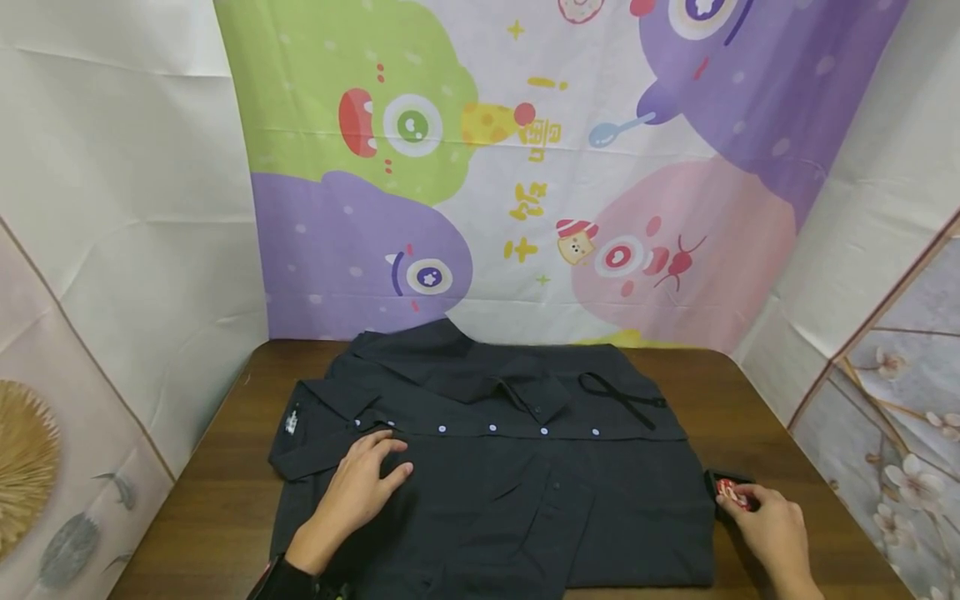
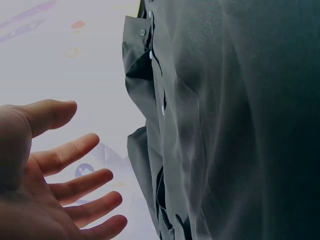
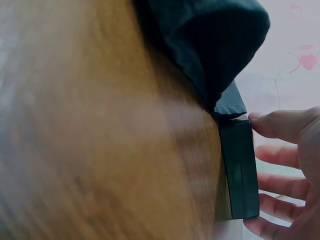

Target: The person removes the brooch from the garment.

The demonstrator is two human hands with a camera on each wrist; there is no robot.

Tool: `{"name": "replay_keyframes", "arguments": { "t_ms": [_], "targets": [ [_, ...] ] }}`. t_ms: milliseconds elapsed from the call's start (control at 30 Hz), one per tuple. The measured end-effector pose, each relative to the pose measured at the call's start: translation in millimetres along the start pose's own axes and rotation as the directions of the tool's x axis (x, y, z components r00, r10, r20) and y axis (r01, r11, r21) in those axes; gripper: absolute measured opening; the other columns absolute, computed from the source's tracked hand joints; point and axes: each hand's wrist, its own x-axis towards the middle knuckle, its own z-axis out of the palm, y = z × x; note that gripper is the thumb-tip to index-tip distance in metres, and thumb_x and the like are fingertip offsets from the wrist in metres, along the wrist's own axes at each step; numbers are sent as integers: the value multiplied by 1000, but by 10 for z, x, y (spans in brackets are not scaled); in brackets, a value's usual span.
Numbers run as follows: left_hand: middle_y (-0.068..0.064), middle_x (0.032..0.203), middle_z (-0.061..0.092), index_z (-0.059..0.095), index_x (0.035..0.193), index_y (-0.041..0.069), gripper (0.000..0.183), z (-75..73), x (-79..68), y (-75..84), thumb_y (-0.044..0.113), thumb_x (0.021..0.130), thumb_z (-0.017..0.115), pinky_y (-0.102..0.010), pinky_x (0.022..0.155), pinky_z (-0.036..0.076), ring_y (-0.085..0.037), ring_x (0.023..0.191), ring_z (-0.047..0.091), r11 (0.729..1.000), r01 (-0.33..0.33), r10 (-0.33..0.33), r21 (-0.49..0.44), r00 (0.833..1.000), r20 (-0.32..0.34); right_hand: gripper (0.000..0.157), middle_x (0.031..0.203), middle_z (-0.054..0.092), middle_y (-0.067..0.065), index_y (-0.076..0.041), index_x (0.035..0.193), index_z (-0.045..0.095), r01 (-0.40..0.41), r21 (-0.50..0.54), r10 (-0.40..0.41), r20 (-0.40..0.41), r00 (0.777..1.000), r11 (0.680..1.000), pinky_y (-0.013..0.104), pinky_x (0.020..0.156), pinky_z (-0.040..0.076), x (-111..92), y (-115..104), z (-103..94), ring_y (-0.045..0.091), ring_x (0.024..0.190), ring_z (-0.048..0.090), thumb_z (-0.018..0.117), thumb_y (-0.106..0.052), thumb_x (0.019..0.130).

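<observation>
A dark long-sleeved button-up shirt [image 1: 480, 467] lies spread on the table, its row of white buttons running across it. My left hand [image 1: 363, 483] hovers over the shirt's left part near the buttons, fingers loosely spread and holding nothing. In the left wrist view that hand [image 2: 65, 175] is apart from the cloth. At the shirt's right edge sits a small black box [image 3: 239, 170] with a red-and-white top or contents [image 1: 731, 493]. My right hand [image 1: 772, 529] reaches over this box, thumb and fingertips spread right at its upper face; the fingers are not curled round it.
A thin black cord [image 1: 622, 400] lies looped on the shirt's upper right. The brown wooden table [image 1: 217, 458] shows on both sides of the shirt. Behind it hangs a cartoon-printed cloth [image 1: 517, 292], with pale panels [image 1: 135, 208] at the sides.
</observation>
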Motion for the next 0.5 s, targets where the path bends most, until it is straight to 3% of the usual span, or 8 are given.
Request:
{"name": "replay_keyframes", "arguments": {
  "t_ms": [500],
  "targets": [
    [-20,130,53,65,109,9,30,-6,-1,7,24,83,67,-63,96,35,-39,123,41,1000,0,0,10,1000,8,40,110,57,40,5,102,65,-25,2,25,42,999,1000,63,78,37,-6,-15,-29,57,93,47,69,-28,80]
  ]
}}
